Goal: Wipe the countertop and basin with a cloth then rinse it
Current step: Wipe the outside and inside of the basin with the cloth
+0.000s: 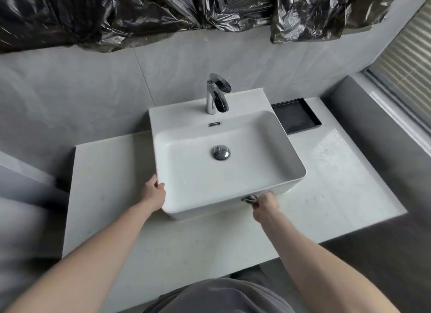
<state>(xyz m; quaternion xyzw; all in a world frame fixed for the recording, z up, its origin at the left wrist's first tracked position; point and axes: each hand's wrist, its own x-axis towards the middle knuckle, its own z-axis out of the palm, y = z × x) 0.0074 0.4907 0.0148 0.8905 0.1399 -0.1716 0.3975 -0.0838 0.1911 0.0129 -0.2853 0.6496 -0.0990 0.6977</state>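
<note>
Counter (331, 172): pale stone, faint smears on the right side, so wiping there looks unfinished
Basin (233, 179): white vessel bowl on the counter, dry-looking inside; whether it has been wiped cannot be told
Tap (215, 95): chrome, no water running; rinsing appears not yet begun
Left hand (152, 192): braces the basin's near-left corner, thumb hooked over the rim
Right hand (265, 204): fingers curled tight round the cloth, pressing it to the basin's front wall near the right corner
Cloth (250, 198): dark, bunched, mostly hidden in the grip
</note>
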